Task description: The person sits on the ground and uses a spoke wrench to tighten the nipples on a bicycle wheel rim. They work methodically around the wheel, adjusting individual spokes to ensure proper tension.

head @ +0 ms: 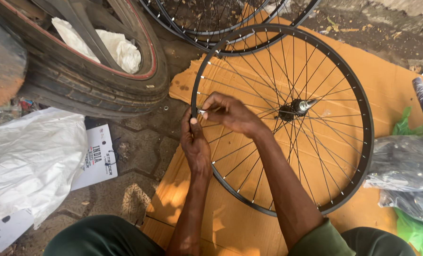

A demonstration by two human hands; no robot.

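Gripping the spoked bicycle wheel flat on orange cardboard: left hand clamped on the rim's near-left edge, right hand fingers pinched together around a spoke nipple beside it.

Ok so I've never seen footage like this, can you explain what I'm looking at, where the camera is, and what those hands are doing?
The camera sits on a person's head and looks down at their own two bare hands. A spoked wheel lies flat on cardboard spread over the ground. The left hand grips the wheel's black rim. The right hand reaches in over the spokes, its fingers pinching something small and silvery at the rim. Around them lie a tyre, more wheels at the top, a white sack and plastic bags.
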